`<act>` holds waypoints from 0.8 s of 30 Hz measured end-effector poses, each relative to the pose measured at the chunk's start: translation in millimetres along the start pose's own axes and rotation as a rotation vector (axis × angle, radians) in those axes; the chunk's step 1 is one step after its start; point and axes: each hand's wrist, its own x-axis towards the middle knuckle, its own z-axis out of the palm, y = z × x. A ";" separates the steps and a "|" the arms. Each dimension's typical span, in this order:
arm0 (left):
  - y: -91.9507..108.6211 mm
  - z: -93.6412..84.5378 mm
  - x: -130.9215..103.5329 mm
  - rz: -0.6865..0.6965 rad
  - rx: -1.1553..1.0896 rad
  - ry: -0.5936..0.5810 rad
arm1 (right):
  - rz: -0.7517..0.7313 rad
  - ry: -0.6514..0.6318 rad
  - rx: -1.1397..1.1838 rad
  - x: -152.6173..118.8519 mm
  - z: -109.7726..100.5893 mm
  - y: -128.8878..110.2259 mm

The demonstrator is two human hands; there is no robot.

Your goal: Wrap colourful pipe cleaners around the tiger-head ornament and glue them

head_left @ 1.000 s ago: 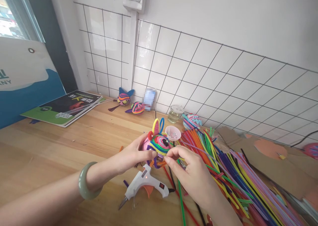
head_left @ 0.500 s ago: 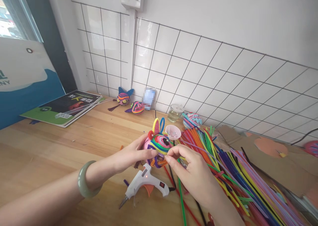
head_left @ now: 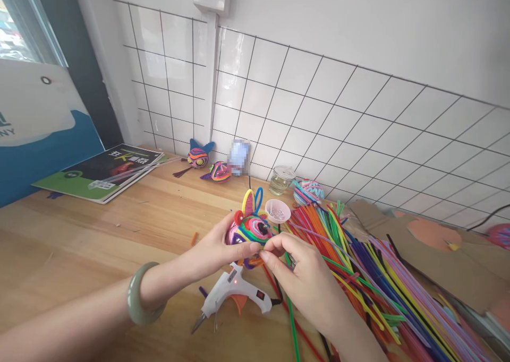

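My left hand (head_left: 217, 245) is closed around a colourful pipe-cleaner animal head (head_left: 253, 226), with its thumb along the lower front. The head has a yellow-and-pink ear, a blue loop, a red ball and a black-centred eye facing right. At the head's lower right edge, my right hand (head_left: 297, 261) pinches with thumb and forefinger; whatever lies between those fingertips is too small to make out. Below the hands a white glue gun (head_left: 235, 293) lies on the table, its small light glowing and its nozzle pointing lower left.
Bundles of coloured pipe cleaners (head_left: 378, 277) spread across the right side, beside cardboard (head_left: 398, 234). Behind the hands are a pink bowl (head_left: 278, 212) of small bits, a glass jar (head_left: 282, 180) and a striped ball (head_left: 308, 192). Finished heads (head_left: 198, 156) and a magazine (head_left: 103, 173) lie further left.
The animal head has shifted slightly left and turned a little in my left hand. My left thumb and right fingertips have come closer together at its lower edge.
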 end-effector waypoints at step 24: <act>1.3 -9.1 1.7 0.104 -0.137 -0.110 | -0.100 0.089 0.047 -8.6 -5.2 -4.3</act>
